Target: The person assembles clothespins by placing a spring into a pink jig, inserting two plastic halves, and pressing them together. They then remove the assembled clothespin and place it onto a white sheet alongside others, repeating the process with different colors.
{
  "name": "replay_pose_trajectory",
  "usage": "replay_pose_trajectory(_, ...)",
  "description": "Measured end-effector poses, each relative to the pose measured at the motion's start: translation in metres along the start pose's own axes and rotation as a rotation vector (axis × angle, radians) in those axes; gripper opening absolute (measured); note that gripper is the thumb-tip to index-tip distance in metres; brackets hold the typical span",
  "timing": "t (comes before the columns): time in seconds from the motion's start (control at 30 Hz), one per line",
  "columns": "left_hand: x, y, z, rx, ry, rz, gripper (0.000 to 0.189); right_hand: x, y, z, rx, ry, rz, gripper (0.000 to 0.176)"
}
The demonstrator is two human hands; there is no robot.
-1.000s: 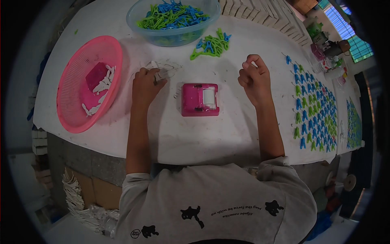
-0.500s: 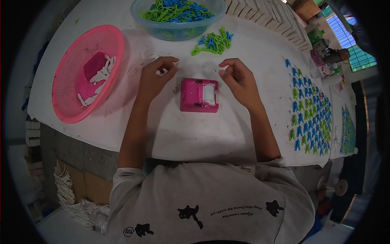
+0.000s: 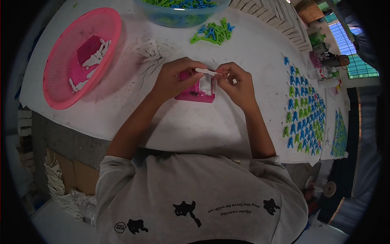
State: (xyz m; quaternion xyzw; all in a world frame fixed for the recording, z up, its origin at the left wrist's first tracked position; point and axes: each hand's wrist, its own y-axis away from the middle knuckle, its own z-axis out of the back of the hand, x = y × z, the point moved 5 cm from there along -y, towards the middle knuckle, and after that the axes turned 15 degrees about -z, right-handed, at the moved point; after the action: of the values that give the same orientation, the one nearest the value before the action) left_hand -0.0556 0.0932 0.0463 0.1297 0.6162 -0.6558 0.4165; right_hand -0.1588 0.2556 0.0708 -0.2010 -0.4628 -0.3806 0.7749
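Note:
My left hand pinches one end of a small, flat white strip with a wavy outline. The fingers of my right hand are closed at the strip's other, thinner end. Both hands hold it level above a pink box with a white roller, which my left hand partly covers. Left of my hands, thin dark strands lie on the white table.
A pink basket holds white strips and a darker pink block. A blue basin contains green and blue clothespins, with a small clothespin pile before it. Rows of clothespins lie at right. White blocks line the back.
My hands have come together over the pink box, and the white strip now shows stretched between them. The view has shifted slightly, so the basin sits higher in it.

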Motion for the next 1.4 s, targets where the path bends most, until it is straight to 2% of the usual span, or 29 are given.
replay_pose_trajectory(0.07,-0.005,-0.002,-0.004,-0.02,0.027,-0.033,0.02,-0.002,0.001,-0.001,0.015,0.011,-0.004,0.014)
replay_pose_trajectory(0.1,-0.003,-0.001,-0.006,-0.028,0.03,-0.024,0.02,0.004,0.002,0.0,-0.02,0.107,0.116,0.014)
replay_pose_trajectory(0.13,-0.005,-0.001,-0.007,-0.037,-0.026,-0.107,0.019,0.009,0.004,-0.001,-0.054,0.203,0.237,0.014)
replay_pose_trajectory(0.17,-0.007,-0.001,-0.008,-0.047,-0.084,-0.19,0.018,0.008,0.004,-0.002,-0.042,0.209,0.234,0.014)
replay_pose_trajectory(0.27,-0.01,-0.002,-0.008,-0.059,-0.116,-0.155,0.019,0.002,0.001,-0.008,0.003,0.171,0.17,0.014)
replay_pose_trajectory(0.33,-0.01,-0.001,-0.006,-0.066,-0.118,-0.13,0.019,0.001,0.002,-0.014,-0.024,0.169,0.292,0.021)
replay_pose_trajectory(0.47,-0.007,0.0,-0.005,-0.067,-0.151,-0.155,0.019,-0.006,0.0,-0.02,-0.018,0.166,0.329,0.023)
replay_pose_trajectory(0.57,-0.005,0.0,-0.004,-0.052,-0.151,-0.105,0.015,-0.009,-0.002,-0.021,-0.016,0.172,0.285,0.019)
replay_pose_trajectory(0.63,-0.004,0.001,-0.004,-0.053,-0.152,-0.109,0.014,-0.01,-0.002,-0.021,-0.046,0.206,0.381,0.021)
replay_pose_trajectory(0.7,-0.002,0.001,-0.004,-0.052,-0.151,-0.116,0.013,-0.011,0.0,-0.021,-0.056,0.222,0.396,0.02)
replay_pose_trajectory(0.77,-0.003,0.0,-0.002,0.003,-0.19,-0.18,0.016,-0.012,0.0,-0.021,-0.067,0.237,0.411,0.019)
replay_pose_trajectory(0.9,-0.003,-0.003,0.007,0.06,-0.21,-0.191,0.015,-0.016,0.002,-0.021,-0.075,0.276,0.454,0.019)
replay_pose_trajectory(1.07,0.009,0.0,0.012,0.194,-0.292,-0.074,0.01,-0.015,0.003,-0.019,-0.079,0.328,0.505,0.022)
replay_pose_trajectory(1.4,0.016,0.005,-0.002,0.282,-0.34,-0.043,0.01,-0.02,0.0,-0.009,0.012,0.448,0.495,0.022)
